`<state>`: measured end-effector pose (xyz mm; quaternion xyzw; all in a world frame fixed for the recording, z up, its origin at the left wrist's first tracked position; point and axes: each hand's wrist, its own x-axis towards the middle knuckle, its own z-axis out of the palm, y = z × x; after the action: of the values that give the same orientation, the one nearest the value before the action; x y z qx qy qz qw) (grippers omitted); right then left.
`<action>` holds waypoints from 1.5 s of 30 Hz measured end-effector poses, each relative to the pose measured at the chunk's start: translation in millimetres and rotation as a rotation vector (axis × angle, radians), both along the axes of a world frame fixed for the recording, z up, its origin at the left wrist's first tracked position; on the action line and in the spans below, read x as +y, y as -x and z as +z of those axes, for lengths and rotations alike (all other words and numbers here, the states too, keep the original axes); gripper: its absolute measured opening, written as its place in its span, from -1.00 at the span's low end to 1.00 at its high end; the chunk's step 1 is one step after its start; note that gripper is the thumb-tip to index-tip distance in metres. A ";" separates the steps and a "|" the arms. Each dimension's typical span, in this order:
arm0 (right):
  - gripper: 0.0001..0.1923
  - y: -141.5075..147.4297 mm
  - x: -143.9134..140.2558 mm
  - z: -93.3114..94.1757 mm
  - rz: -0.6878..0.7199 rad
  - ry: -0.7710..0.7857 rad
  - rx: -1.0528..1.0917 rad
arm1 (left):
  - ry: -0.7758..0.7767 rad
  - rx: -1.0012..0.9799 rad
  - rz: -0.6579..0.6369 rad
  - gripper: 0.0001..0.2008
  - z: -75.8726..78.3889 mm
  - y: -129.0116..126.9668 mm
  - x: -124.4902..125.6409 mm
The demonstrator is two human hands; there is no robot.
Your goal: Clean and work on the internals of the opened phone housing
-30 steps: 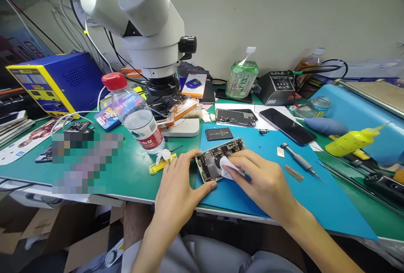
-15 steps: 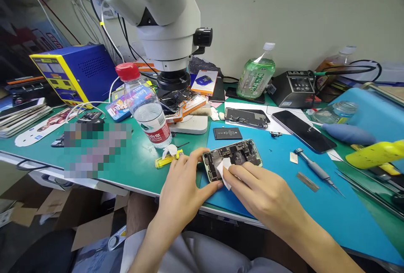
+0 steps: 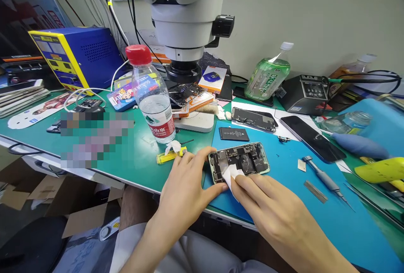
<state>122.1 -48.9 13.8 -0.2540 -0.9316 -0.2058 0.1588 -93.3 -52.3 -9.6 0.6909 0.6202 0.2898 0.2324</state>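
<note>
An opened phone (image 3: 252,164) lies on the blue mat (image 3: 284,199), its circuit board and inner parts exposed. My left hand (image 3: 189,180) grips the phone's left end between thumb and fingers. In my right hand (image 3: 268,199) a crumpled white tissue (image 3: 231,175) is pinched, pressed into the phone's interior left of its middle. The right fingertips are partly hidden by the tissue. Behind the phone lies a black phone battery (image 3: 234,133). A yellow lighter (image 3: 168,156) with a scrap of tissue on it sits left of my left hand.
A water bottle (image 3: 156,115) with a red cap stands on the left, below the microscope (image 3: 186,25). To the right lie a grey screwdriver (image 3: 325,178), a metal strip (image 3: 315,192), tweezers (image 3: 372,205) and a dark phone (image 3: 312,138). A phone screen (image 3: 252,119) rests behind the mat.
My right hand and the tissue have drawn slightly back toward the phone's near edge, baring more of its interior. The left hand still holds the phone. The whole view has shifted a little.
</note>
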 end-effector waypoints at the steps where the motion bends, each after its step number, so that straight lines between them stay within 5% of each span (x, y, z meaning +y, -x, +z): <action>1: -0.67 -0.1 -0.3 -0.2 0.001 0.009 -0.003 | -0.013 0.005 -0.008 -0.30 -0.5 0.2 -0.2; 45: -0.62 11.5 -5.3 -6.1 -0.107 0.132 0.077 | -0.003 -0.005 -0.007 -0.31 -1.4 0.7 -1.4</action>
<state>110.6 -54.2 7.7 -0.3209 -0.9216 -0.1421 0.1660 -94.0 -53.7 -11.1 0.6929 0.6166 0.2917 0.2338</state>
